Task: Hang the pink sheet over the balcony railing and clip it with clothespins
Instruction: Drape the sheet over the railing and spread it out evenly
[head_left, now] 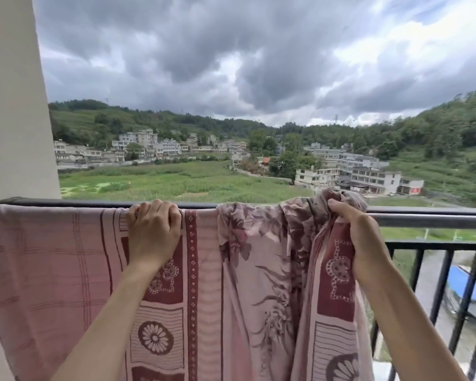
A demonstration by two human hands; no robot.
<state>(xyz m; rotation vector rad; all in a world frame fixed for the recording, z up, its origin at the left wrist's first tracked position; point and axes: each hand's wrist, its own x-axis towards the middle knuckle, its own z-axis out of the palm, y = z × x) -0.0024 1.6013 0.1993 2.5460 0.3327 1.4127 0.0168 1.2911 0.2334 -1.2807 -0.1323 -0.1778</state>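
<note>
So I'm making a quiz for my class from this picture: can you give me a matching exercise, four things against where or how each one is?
Things:
1. left hand
2. right hand
3. pink sheet
4. railing

States:
A. draped over the top bar
B. bare on its right stretch
C. gripping a bunched fold of cloth
D. pressing flat cloth onto the bar

Pairs: 1-D, 2-C, 3-A, 4-B
</note>
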